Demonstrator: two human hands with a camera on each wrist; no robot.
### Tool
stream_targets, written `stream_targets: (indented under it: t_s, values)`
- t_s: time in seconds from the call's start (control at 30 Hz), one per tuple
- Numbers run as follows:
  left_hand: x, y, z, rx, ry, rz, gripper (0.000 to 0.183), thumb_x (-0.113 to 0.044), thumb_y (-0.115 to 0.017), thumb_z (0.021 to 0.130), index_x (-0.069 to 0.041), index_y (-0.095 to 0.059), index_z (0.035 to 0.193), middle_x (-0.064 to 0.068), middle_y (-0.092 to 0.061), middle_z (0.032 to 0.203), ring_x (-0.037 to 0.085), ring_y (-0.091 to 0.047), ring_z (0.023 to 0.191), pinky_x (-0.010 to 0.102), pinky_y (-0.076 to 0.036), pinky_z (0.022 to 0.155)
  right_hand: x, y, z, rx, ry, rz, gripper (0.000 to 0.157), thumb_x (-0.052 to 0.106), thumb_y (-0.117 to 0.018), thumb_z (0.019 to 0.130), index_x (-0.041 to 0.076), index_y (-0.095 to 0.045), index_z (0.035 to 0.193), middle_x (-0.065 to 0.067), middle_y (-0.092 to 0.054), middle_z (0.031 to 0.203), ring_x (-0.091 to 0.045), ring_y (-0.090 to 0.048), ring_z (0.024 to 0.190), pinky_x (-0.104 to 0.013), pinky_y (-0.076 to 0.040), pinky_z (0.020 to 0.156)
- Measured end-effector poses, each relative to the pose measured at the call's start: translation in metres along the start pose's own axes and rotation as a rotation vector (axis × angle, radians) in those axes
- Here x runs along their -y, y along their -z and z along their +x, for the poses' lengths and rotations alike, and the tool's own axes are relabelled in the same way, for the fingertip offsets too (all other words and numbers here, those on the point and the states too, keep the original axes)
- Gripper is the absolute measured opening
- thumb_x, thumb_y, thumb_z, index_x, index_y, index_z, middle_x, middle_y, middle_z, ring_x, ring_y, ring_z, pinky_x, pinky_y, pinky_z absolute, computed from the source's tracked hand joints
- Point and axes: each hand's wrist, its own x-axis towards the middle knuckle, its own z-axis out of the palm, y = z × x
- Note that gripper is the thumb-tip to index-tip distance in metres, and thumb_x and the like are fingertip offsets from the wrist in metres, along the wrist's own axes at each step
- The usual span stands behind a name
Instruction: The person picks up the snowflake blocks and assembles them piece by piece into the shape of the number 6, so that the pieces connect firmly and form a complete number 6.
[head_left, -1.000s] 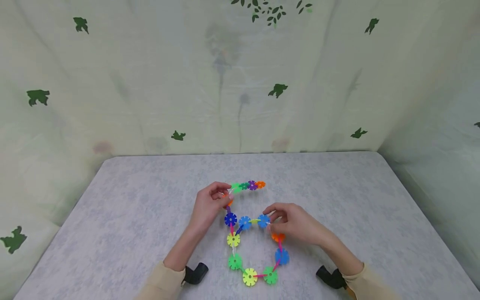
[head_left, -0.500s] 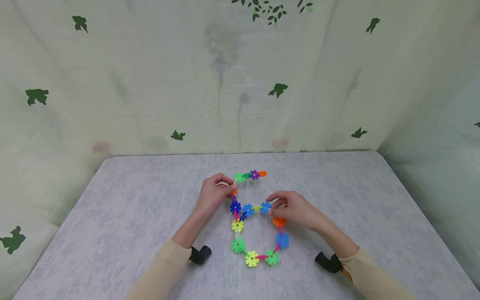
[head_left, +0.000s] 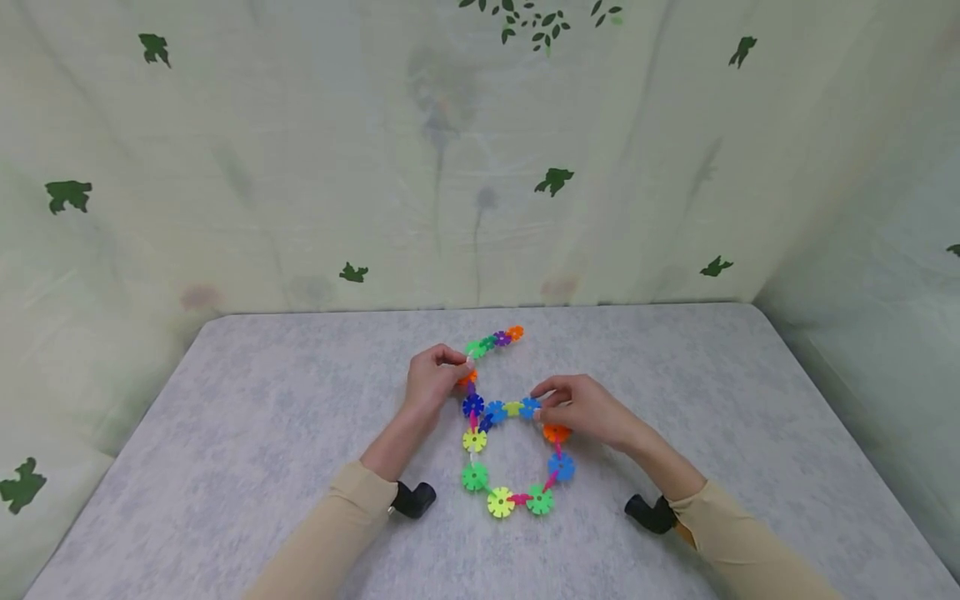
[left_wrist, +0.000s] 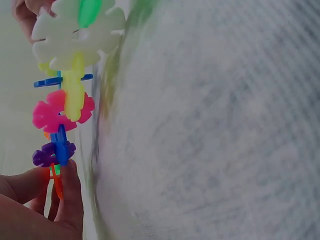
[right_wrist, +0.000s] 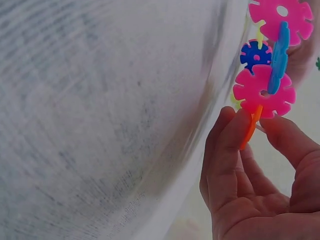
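Note:
A chain of slotted snowflake discs [head_left: 475,477] in several colours forms a figure like a 6: a closed loop with a tail rising from its upper left. My left hand [head_left: 433,383] pinches the tail beside an orange disc [head_left: 468,377], partly covered by the fingers. At the loop's upper right, my right hand [head_left: 588,410] pinches the chain between a blue disc [head_left: 529,407] and an orange disc [head_left: 557,433]; the fingers hide the piece between. In the right wrist view a pink disc [right_wrist: 265,92] stands just above the thumb and fingertips.
The chain is over a grey table [head_left: 300,375]. A pale curtain [head_left: 300,167] with leaf shapes hangs behind the far edge. Black wrist cameras [head_left: 415,500] jut inward from both beige sleeves [head_left: 330,517].
Both hands have moved the chain away from me, toward the table's far edge. The tail's free end now slants further upward. Both grips look the same.

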Motion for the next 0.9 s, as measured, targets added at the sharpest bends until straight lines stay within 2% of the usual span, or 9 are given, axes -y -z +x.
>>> stream_targets:
  t_s: [0.23, 0.5, 0.7, 0.9]
  values:
    - [0.005, -0.006, -0.001, -0.067, -0.035, 0.063, 0.008, 0.000, -0.076, 0.083, 0.000, -0.069, 0.087, 0.010, -0.063, 0.082, 0.018, -0.056, 0.066, 0.025, -0.049, 0.061, 0.001, -0.003, 0.002, -0.010, -0.024, 0.006, 0.028, 0.016, -0.071, 0.090, 0.005, -0.067, 0.116, -0.003, -0.069, 0.097, -0.017, -0.065, 0.084, -0.034, -0.054, 0.077]
    - [0.007, -0.009, -0.001, -0.070, -0.057, 0.053, 0.010, 0.003, -0.075, 0.082, 0.002, -0.068, 0.090, 0.009, -0.063, 0.080, 0.016, -0.056, 0.063, 0.025, -0.048, 0.059, -0.001, -0.004, 0.003, -0.005, -0.050, 0.012, 0.027, 0.014, -0.071, 0.090, 0.005, -0.068, 0.115, -0.003, -0.069, 0.096, -0.017, -0.065, 0.083, -0.035, -0.054, 0.078]
    - [0.005, -0.011, 0.000, -0.063, -0.039, 0.042, 0.017, 0.004, -0.075, 0.082, 0.002, -0.069, 0.097, 0.008, -0.064, 0.081, 0.015, -0.058, 0.066, 0.024, -0.049, 0.060, -0.003, -0.001, 0.001, 0.033, -0.045, 0.012, 0.026, 0.015, -0.070, 0.090, 0.005, -0.068, 0.114, -0.003, -0.070, 0.094, -0.017, -0.064, 0.084, -0.035, -0.052, 0.079]
    - [0.005, -0.013, 0.002, -0.054, -0.039, 0.047, 0.018, 0.004, -0.075, 0.082, 0.003, -0.069, 0.098, 0.009, -0.064, 0.080, 0.016, -0.058, 0.065, 0.026, -0.049, 0.060, -0.005, -0.001, 0.002, 0.037, -0.044, 0.015, 0.026, 0.015, -0.070, 0.089, 0.006, -0.068, 0.114, -0.003, -0.070, 0.095, -0.017, -0.064, 0.083, -0.035, -0.051, 0.079]
